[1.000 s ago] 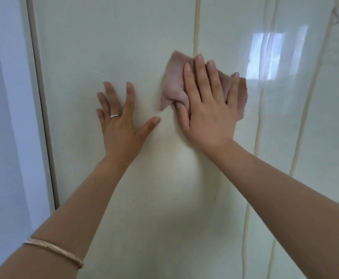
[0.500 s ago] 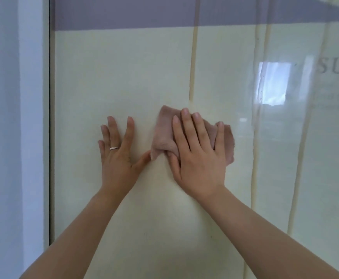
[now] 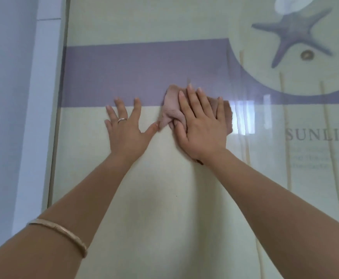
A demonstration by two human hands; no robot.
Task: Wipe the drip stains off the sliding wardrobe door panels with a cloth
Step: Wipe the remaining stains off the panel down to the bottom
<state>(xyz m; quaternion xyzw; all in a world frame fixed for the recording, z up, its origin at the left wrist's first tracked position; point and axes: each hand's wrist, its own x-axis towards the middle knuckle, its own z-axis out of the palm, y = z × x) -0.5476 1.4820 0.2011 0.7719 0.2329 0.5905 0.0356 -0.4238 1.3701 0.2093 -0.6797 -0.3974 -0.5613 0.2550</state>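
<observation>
Head view, right hand (image 3: pixel 201 125) pressing cloth (image 3: pixel 169 109)

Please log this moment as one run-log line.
right hand: presses pink cloth on door panel | left hand: flat on panel | drip stains: remain

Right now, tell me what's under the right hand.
The right hand presses a pink cloth flat against the door panel. Whether any drip stain lies beneath the cloth cannot be seen.

Soft, even daylight; a window glare patch (image 3: pixel 245 115) on the glossy door panel (image 3: pixel 164 198), edges slightly bowed.
</observation>
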